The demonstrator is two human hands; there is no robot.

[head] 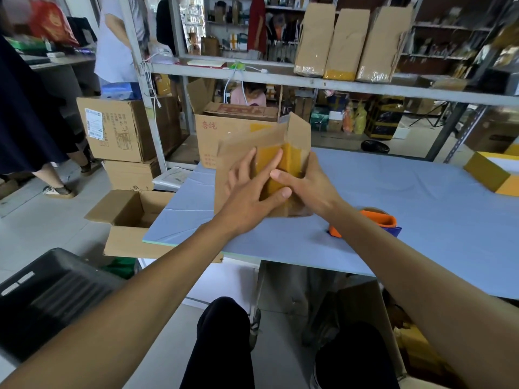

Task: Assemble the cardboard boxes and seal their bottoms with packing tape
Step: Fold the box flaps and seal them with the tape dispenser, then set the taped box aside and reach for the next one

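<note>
Head view: we press our left hand [247, 192], fingers straight, on the yellow-brown packing tape [289, 161] of the small brown cardboard box [236, 153]; our right hand [309, 183] grips its side.

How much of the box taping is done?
Done: yellow tape already lies across the box bottom. In hand: the left hand presses flat fingers on the tape while the right hand steadies the box. Left: the flat boxes on the shelf look unassembled. The tape roll waits on the table.
</note>
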